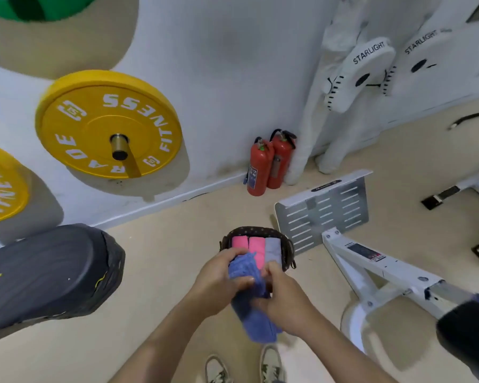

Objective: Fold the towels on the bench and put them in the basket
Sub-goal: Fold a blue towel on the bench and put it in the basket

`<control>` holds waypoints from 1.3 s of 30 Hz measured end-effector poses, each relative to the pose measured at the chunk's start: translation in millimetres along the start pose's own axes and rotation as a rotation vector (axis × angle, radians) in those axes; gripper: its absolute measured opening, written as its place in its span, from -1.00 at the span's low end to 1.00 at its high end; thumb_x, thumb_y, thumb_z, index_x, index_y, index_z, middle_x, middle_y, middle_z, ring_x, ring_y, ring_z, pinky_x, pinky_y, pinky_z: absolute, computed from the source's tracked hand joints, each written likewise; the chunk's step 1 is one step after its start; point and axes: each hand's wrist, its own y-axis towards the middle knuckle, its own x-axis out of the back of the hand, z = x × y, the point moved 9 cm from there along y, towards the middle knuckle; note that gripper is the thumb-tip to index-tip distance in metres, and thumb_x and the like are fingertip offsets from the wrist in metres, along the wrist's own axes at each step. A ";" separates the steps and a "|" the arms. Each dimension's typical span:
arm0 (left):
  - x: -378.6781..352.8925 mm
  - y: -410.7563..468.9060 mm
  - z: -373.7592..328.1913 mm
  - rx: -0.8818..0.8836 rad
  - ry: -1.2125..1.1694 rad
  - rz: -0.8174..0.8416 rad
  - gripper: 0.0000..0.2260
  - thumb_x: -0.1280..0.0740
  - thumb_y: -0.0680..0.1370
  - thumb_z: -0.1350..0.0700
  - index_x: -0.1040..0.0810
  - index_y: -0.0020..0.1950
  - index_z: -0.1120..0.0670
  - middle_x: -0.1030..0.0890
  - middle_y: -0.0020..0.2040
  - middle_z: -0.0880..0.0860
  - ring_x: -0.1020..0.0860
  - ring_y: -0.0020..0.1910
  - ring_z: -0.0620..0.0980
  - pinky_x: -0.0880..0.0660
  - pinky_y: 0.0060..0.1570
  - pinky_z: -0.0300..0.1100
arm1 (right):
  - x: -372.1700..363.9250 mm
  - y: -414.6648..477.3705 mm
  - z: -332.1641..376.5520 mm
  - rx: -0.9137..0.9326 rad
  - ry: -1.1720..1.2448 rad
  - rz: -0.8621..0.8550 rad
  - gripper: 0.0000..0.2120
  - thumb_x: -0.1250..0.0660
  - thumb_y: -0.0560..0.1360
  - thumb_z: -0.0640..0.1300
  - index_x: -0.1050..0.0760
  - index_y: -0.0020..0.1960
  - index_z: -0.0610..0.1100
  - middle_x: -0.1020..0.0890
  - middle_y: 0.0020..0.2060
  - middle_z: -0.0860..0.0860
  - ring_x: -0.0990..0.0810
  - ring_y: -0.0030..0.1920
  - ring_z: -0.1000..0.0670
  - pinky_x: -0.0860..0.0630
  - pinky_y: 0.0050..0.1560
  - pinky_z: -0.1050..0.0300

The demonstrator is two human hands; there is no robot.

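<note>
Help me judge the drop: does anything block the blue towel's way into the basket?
Nothing visible does. The left hand and right hand hold the blue towel at the near rim of the basket. Two pink towels and a grey towel fill its far side.

Left hand [219, 277] and right hand [284, 295] curl gripping, close together.

One head-worn wide-angle camera is supplying the only view; it is facing forward and steeply down along the person's forearms; the left hand [216, 280], right hand [285, 299] and towel [256, 324] are sitting nearest the lens, at lower centre; the shoes [271, 363] are showing at the bottom edge, almost directly beneath; the floor [163, 272] is filling the middle ground; the wall [227, 78] is occupying the top; straight lines are bowing towards the edges.
</note>
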 end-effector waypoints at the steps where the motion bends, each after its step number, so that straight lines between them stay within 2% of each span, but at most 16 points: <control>1: -3.2 20.5 8.5 -0.020 0.044 0.033 -0.56 -0.48 0.30 0.17 -0.54 0.16 0.02 -0.60 0.02 -0.06 -0.55 -0.01 -0.11 -0.45 -0.02 -0.31 | -1.6 19.5 -12.6 -0.028 -0.047 -0.018 -0.69 -0.37 0.35 -0.11 -0.29 -0.02 0.05 -0.58 -0.23 0.07 -0.52 -0.25 0.04 -0.40 -0.28 0.09; 3: -8.8 61.0 28.3 -0.066 0.129 0.079 -0.64 -0.46 0.30 0.23 -0.56 0.07 0.07 -0.59 -0.07 -0.01 -0.53 -0.08 -0.11 -0.45 -0.08 -0.27 | -3.6 63.8 -34.1 -0.026 -0.141 -0.070 -0.69 -0.34 0.34 -0.05 -0.40 0.06 0.06 -0.61 -0.16 0.06 -0.52 -0.15 -0.01 -0.44 -0.20 0.10; 6: -25.6 119.1 65.7 -0.189 0.405 0.064 -0.69 -0.41 0.30 0.08 -0.55 0.03 0.03 -0.51 -0.11 -0.08 -0.46 -0.11 -0.12 -0.38 -0.11 -0.31 | -13.0 137.6 -64.9 0.044 -0.222 -0.141 -0.64 -0.26 0.31 0.10 -0.54 0.08 0.05 -0.53 -0.07 0.06 -0.41 -0.07 0.05 -0.42 -0.16 0.17; 9: -55.4 172.6 114.2 -0.306 0.556 -0.019 -0.64 -0.27 0.27 -0.06 -0.52 0.03 -0.01 -0.50 -0.11 -0.08 -0.44 -0.14 -0.06 -0.44 -0.20 -0.24 | -38.4 213.8 -120.2 -0.007 -0.184 -0.096 -0.58 -0.25 0.37 -0.06 -0.45 0.21 0.16 -0.47 -0.07 0.08 -0.48 -0.07 0.02 -0.45 -0.13 0.16; 11: -82.3 201.3 148.2 -0.423 0.598 -0.053 -0.68 -0.24 0.30 -0.07 -0.51 -0.02 0.02 -0.51 -0.13 -0.04 -0.41 -0.18 -0.04 -0.43 -0.26 -0.21 | -60.2 256.3 -172.8 -0.175 0.237 -0.064 -0.65 -0.25 0.43 -0.14 -0.48 0.18 0.13 -0.55 -0.18 0.00 -0.54 -0.21 -0.02 -0.48 -0.22 0.15; 13: -108.5 224.5 182.0 -0.538 0.674 -0.070 -0.80 -0.30 0.37 0.02 -0.46 -0.05 0.04 -0.50 -0.15 -0.02 -0.39 -0.20 0.00 -0.43 -0.30 -0.14 | -81.3 288.1 -212.5 -0.300 0.718 -0.043 -0.68 -0.20 0.52 -0.38 -0.53 0.20 -0.14 -0.57 -0.26 -0.19 -0.53 -0.36 -0.06 -0.50 -0.29 0.10; 14: -120.8 235.3 198.5 -0.578 0.706 -0.073 -0.84 -0.32 0.40 0.08 -0.43 -0.06 0.04 -0.49 -0.17 -0.01 -0.39 -0.21 0.02 -0.43 -0.31 -0.12 | -89.0 303.9 -231.4 -0.330 0.809 -0.027 -0.66 -0.16 0.53 -0.43 -0.53 0.20 -0.19 -0.59 -0.25 -0.22 -0.54 -0.36 -0.07 -0.50 -0.27 0.08; 16: -144.5 253.6 228.1 -0.637 0.782 -0.064 -0.90 -0.30 0.44 0.15 -0.42 -0.09 0.04 -0.48 -0.20 0.01 -0.42 -0.23 0.04 -0.41 -0.32 -0.11 | -100.3 327.8 -264.6 -0.416 0.913 -0.011 -0.75 -0.22 0.55 -0.29 -0.61 0.11 -0.13 -0.65 -0.17 -0.14 -0.60 -0.23 -0.05 -0.53 -0.14 0.05; 18: -165.9 265.8 250.9 -0.684 0.848 -0.043 -0.91 -0.32 0.47 0.14 -0.41 -0.11 0.04 -0.48 -0.22 0.02 -0.44 -0.25 0.06 -0.38 -0.32 -0.09 | -105.9 350.6 -293.0 -0.420 0.827 -0.063 -0.87 -0.35 0.50 -0.22 -0.64 -0.01 -0.09 -0.66 -0.11 -0.07 -0.60 -0.09 -0.04 -0.53 -0.01 0.02; 20: -182.5 274.9 270.2 -0.692 0.874 -0.028 -0.87 -0.36 0.48 0.11 -0.41 -0.11 0.04 -0.49 -0.20 0.03 -0.45 -0.24 0.06 -0.37 -0.30 -0.08 | -110.1 366.3 -313.5 -0.392 0.672 -0.115 -0.86 -0.42 0.43 -0.31 -0.59 -0.09 -0.09 -0.63 -0.12 -0.06 -0.59 -0.05 -0.07 -0.54 0.05 -0.03; 25: -208.2 293.9 317.2 -0.566 0.887 0.025 -0.91 -0.31 0.44 0.12 -0.43 -0.10 0.05 -0.50 -0.19 0.02 -0.43 -0.22 0.04 -0.35 -0.30 -0.11 | -124.8 387.6 -335.3 -0.304 0.463 -0.210 -0.77 -0.38 0.39 -0.38 -0.45 -0.15 -0.08 -0.54 -0.34 0.02 -0.49 -0.34 0.10 -0.48 -0.24 0.25; 28: -222.4 296.6 340.2 -0.466 0.877 0.204 -0.81 -0.35 0.35 0.07 -0.52 -0.06 0.04 -0.52 -0.14 0.01 -0.46 -0.17 0.03 -0.44 -0.29 -0.12 | -131.7 394.7 -339.3 -0.269 0.301 -0.233 -0.71 -0.38 0.36 -0.35 -0.41 -0.18 0.01 -0.52 -0.31 0.07 -0.47 -0.30 0.09 -0.47 -0.17 0.21; 30: -219.9 302.4 346.2 -0.336 0.750 0.283 -0.77 -0.36 0.34 -0.01 -0.57 -0.06 0.03 -0.52 -0.12 -0.01 -0.48 -0.14 0.03 -0.49 -0.23 -0.12 | -132.5 397.4 -343.6 -0.254 0.260 -0.231 -0.69 -0.39 0.37 -0.34 -0.39 -0.20 0.05 -0.52 -0.31 0.09 -0.48 -0.28 0.06 -0.50 -0.14 0.14; 33: -191.7 320.4 331.5 -0.256 0.548 0.132 -0.77 -0.34 0.40 0.00 -0.62 0.00 0.04 -0.53 -0.01 -0.02 -0.45 -0.07 0.00 -0.45 -0.01 -0.16 | -132.4 398.7 -342.2 -0.214 0.199 -0.187 -0.69 -0.39 0.38 -0.31 -0.38 -0.21 0.07 -0.51 -0.32 0.11 -0.48 -0.29 0.13 -0.46 -0.19 0.22; 36: -188.7 339.3 328.9 -0.265 0.802 0.149 -0.36 -0.50 0.27 0.01 -0.46 0.32 0.13 -0.47 0.30 0.11 -0.42 0.09 0.06 -0.48 0.08 -0.12 | -129.1 395.4 -332.9 -0.172 0.018 -0.190 -0.77 -0.39 0.42 -0.24 -0.43 -0.15 0.06 -0.54 -0.20 0.12 -0.53 -0.19 0.10 -0.48 -0.12 0.21; 39: -199.3 349.2 345.3 -0.207 0.983 0.264 -0.12 -0.54 0.22 -0.13 -0.33 0.44 0.15 -0.35 0.45 0.12 -0.48 0.05 0.11 -0.58 -0.14 -0.10 | -122.2 386.0 -319.6 -0.103 -0.198 -0.257 -0.77 -0.35 0.44 -0.21 -0.51 0.08 -0.03 -0.46 0.00 0.02 -0.48 -0.10 0.00 -0.47 -0.07 0.13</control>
